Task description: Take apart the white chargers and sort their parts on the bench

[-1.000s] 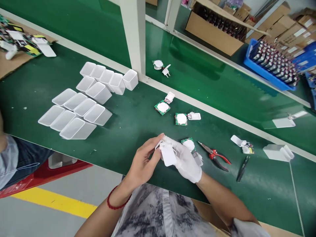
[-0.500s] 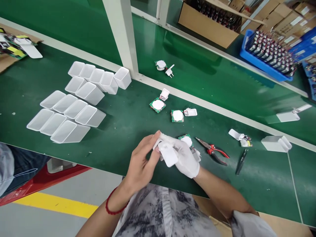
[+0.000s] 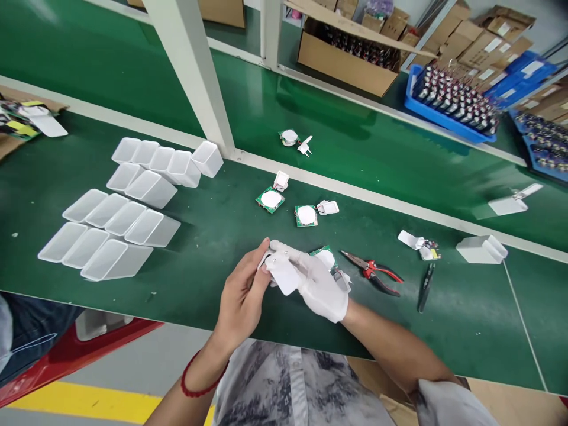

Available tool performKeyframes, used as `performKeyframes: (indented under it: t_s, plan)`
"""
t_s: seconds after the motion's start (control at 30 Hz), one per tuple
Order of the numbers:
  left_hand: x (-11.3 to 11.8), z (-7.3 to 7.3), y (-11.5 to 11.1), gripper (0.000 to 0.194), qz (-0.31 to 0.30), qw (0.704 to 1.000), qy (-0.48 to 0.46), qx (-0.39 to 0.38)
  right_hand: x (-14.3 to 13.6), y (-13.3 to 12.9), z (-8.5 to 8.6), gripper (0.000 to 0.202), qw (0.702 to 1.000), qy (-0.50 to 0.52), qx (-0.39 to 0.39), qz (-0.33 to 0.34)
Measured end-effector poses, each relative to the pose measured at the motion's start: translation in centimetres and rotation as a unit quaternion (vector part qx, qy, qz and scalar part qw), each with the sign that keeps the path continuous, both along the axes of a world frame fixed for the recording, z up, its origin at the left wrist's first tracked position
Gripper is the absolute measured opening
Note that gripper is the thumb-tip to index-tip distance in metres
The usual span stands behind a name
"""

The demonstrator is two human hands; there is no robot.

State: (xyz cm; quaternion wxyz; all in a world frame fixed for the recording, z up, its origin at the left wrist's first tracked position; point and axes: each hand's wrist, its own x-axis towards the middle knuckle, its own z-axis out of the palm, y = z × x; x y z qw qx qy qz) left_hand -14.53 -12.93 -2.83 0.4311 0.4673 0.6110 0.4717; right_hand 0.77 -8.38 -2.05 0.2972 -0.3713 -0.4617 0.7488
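Note:
Close to the table's front edge, my bare left hand (image 3: 243, 290) and my white-gloved right hand (image 3: 322, 289) meet around a white plastic plug piece (image 3: 285, 277). It has a flat tab and two small shiny metal spots like pin ends. Fingers of both hands are closed on it, hiding its far side. Beside my right hand lies a green circuit board with a white round pad (image 3: 326, 259), partly covered by the glove. Further right are red-handled long-nose pliers (image 3: 371, 271) and black tweezers (image 3: 426, 288).
Rows of white open boxes (image 3: 116, 260) stand at left. More boards (image 3: 306, 216) with wired plug pieces lie ahead. A white housing (image 3: 481, 250) sits at right. A pale post (image 3: 190, 77) rises from the back rail. Behind are a blue tray (image 3: 448, 112) and a cardboard box (image 3: 346, 66).
The view has shifted, so most things sit somewhat further left in it. Both hands stay closed on the plug piece, which shows its metal spots more clearly now.

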Motion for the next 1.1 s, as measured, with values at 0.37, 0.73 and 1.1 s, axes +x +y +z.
performKeyframes:
  t_s: [0.37,0.73,1.1]
  plan:
    - [0.1,-0.4,0.8,0.045,-0.056,0.997,0.008,-0.052,1.7,0.2,1.0,0.05,0.96,-0.189,0.194,0.073]
    - [1.5,2.3,0.7,0.06,-0.136,0.987,-0.081,-0.024,5.3,1.8,2.2,0.039,0.983,-0.054,0.028,-0.175]
    - [2.9,0.5,0.5,0.036,-0.211,0.976,-0.032,-0.049,8.5,3.2,2.2,0.033,0.966,-0.042,-0.059,-0.248]
